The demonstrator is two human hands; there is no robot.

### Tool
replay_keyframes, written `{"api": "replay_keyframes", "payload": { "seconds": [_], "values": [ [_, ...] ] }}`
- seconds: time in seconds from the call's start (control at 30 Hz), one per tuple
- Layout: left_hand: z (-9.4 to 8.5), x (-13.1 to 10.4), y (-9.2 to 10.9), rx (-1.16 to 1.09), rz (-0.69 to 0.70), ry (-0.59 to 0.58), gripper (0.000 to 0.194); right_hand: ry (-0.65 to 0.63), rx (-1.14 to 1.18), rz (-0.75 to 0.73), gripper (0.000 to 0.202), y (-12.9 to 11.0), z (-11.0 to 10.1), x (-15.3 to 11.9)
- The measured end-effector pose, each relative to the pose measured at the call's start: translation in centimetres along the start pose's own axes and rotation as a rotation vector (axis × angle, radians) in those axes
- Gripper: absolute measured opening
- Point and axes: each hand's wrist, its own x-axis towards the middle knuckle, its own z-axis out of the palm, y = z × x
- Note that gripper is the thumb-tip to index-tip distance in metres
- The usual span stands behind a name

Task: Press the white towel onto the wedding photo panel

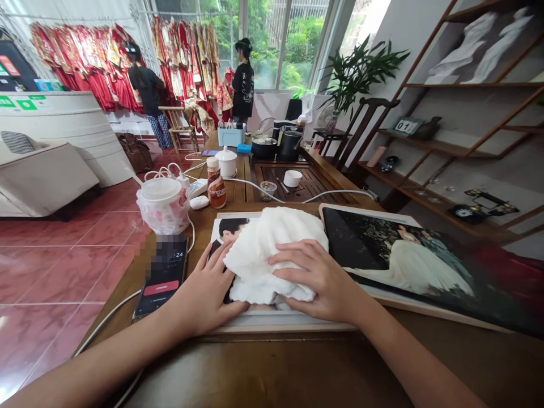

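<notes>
A white cloth (276,241) lies bunched over a framed photo (232,229) in front of me. My right hand (312,277) rests on the cloth's right side, its fingers bent over the fabric and pressing it. At the frame's left side, my left hand (210,292) lies with its fingers spread, the fingertips by the cloth's edge. Part of a dark-haired figure shows in the photo at the upper left; the cloth and hands hide most of the rest. Right beside it is a larger framed photo (408,255) of a white gown on a dark background.
On the left are a phone (161,275) with a cable and a plastic-wrapped bucket (164,201). Beyond the frames stand a bottle (216,184), a white lidded cup (226,162), a small bowl (292,178) and dark pots (289,145). Two people stand near hanging red garments.
</notes>
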Motion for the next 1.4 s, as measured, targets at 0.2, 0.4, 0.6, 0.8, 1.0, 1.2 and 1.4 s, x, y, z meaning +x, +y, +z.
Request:
{"api": "replay_keyframes", "payload": {
  "seconds": [0.2,0.4,0.6,0.8,1.0,1.2,1.4],
  "values": [
    [-0.5,0.2,0.5,-0.028,-0.043,0.013,0.068,0.019,-0.057,0.090,0.020,0.4,0.0,0.0],
    [-0.5,0.2,0.5,-0.043,-0.036,0.042,0.068,0.041,-0.066,0.074,0.020,0.4,0.2,0.0],
    [0.0,0.0,0.0,-0.020,-0.004,0.012,0.072,0.031,0.005,-0.016,0.020,-0.4,0.4,0.0],
    [-0.1,0.0,0.1,-0.025,-0.017,0.020,0.069,0.023,-0.007,0.021,0.019,0.3,-0.1,-0.1],
    [-0.2,0.0,0.3,-0.040,-0.033,0.056,0.065,0.059,-0.063,0.055,0.018,0.2,0.0,0.0],
    [-0.1,0.0,0.0,-0.035,-0.004,0.009,0.075,0.008,0.020,-0.011,0.019,-0.3,-0.1,0.1],
    [-0.3,0.1,0.4,-0.025,-0.050,0.015,0.068,0.038,-0.062,0.082,0.018,0.3,-0.2,0.0]
  ]
}}
